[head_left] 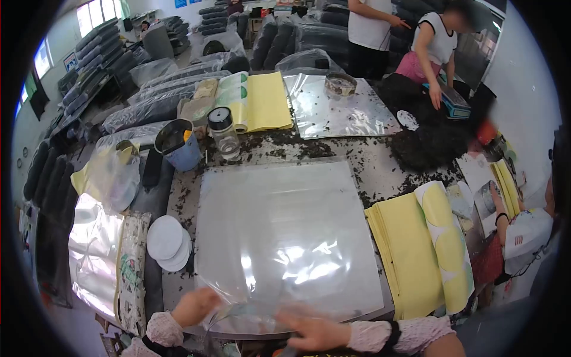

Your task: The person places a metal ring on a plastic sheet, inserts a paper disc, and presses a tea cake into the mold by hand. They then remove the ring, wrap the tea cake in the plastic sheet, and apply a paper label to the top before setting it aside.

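A large clear plastic sheet or bag (pixel 285 226) lies flat on the table in front of me, shiny and lightly creased. At its near left corner is my left hand (pixel 197 305), its fingers curled together at the plastic; what they pinch is too blurred to make out. My right hand (pixel 314 328) rests over the near edge of the plastic, its fingers stretched out and smeared by motion. White round discs (pixel 165 237) lie left of the plastic. Yellow sheets (pixel 404 256) are stacked on its right.
Dark loose bits surround a blue bucket (pixel 180 146), a glass jar (pixel 224 135) and a silvery sheet (pixel 339 113) with a tape roll (pixel 341 85). Across the table a person (pixel 429 47) handles a blue box (pixel 449 102) by a dark heap. Another person's arm (pixel 499 208) is at right.
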A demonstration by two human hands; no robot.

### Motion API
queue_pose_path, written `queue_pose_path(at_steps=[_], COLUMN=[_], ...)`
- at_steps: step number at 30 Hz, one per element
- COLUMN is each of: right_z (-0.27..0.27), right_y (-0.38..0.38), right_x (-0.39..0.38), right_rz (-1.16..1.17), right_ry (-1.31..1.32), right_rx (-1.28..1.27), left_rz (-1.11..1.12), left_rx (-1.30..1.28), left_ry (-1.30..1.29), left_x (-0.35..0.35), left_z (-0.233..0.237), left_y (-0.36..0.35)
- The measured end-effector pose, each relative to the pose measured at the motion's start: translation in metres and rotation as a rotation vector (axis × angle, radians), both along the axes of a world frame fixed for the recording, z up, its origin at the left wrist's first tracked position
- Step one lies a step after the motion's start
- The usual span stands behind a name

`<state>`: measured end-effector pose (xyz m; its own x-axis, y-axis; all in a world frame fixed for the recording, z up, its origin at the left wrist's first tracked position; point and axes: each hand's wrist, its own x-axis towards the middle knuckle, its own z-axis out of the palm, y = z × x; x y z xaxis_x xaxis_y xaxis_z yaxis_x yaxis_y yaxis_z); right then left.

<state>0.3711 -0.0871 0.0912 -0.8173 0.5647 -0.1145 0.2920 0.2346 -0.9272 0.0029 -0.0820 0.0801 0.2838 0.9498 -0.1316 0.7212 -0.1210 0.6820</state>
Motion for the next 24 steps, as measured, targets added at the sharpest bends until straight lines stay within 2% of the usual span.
queue_pose_path(at_steps=[1, 2, 3, 5, 6, 7, 8, 9, 10, 11, 12, 14, 16, 17, 18, 20, 21, 23, 24], right_z=[-0.013, -0.035, -0.058, -0.108, -0.101, -0.092, -0.083, -0.078, -0.081, -0.084, -0.087, -0.105, -0.112, -0.095, -0.079, -0.027, -0.006, -0.005, -0.010], right_y=[-0.004, -0.006, -0.003, 0.026, 0.044, 0.061, 0.077, 0.087, 0.079, 0.072, 0.065, 0.014, -0.063, -0.073, -0.081, -0.044, -0.014, 0.061, 0.096], right_x=[-0.018, -0.030, -0.030, -0.016, -0.006, -0.001, 0.005, 0.007, 0.009, 0.012, 0.014, 0.048, 0.088, 0.112, 0.123, 0.134, 0.145, 0.178, 0.197], right_rz=[0.112, 0.224, 0.207, -0.154, -0.287, -0.351, -0.413, -0.408, -0.425, -0.443, -0.461, -0.147, -0.271, -0.105, 0.065, -0.012, -0.185, -0.626, -0.991], right_ry=[0.089, 0.176, 0.001, 0.011, -0.059, -0.125, -0.192, -0.260, -0.259, -0.259, -0.259, -0.470, -0.081, -0.204, -0.310, -0.437, -0.424, -0.313, -0.176], right_rx=[0.262, 0.525, 0.306, 0.556, 0.370, 0.352, 0.331, 0.479, 0.510, 0.542, 0.573, 1.085, 0.281, 0.036, -0.222, 0.138, 0.586, 0.613, 0.434], left_rz=[0.190, 0.120, 0.047, -0.106, -0.180, -0.252, -0.265, -0.279, -0.296, -0.385, -0.297, -0.159, -0.073, 0.135, 0.075, 0.153, 0.181, 0.226, 0.231], left_rx=[0.048, 0.128, 0.201, 0.269, 0.270, 0.269, 0.226, 0.180, 0.134, 0.101, -0.042, -0.306, 0.026, -0.091, 0.242, 0.318, 0.333, 0.318, 0.247], left_ry=[-0.008, 0.007, 0.023, 0.105, 0.173, 0.244, 0.270, 0.298, 0.327, 0.419, 0.329, 0.140, 0.053, 0.042, 0.151, 0.257, 0.255, 0.264, 0.324], left_x=[0.006, 0.008, 0.008, 0.019, 0.033, 0.041, 0.039, 0.036, 0.033, 0.031, 0.026, 0.016, -0.009, -0.021, -0.042, -0.089, -0.109, -0.142, -0.147], left_z=[0.017, 0.033, 0.052, 0.062, 0.053, 0.042, 0.024, 0.000, -0.014, -0.013, -0.004, 0.042, 0.067, 0.079, 0.071, 0.048, 0.032, 0.004, -0.005], left_y=[0.007, 0.003, -0.006, -0.018, -0.032, -0.045, -0.051, -0.054, -0.053, -0.045, -0.039, -0.018, 0.014, 0.034, 0.058, 0.107, 0.129, 0.167, 0.174])
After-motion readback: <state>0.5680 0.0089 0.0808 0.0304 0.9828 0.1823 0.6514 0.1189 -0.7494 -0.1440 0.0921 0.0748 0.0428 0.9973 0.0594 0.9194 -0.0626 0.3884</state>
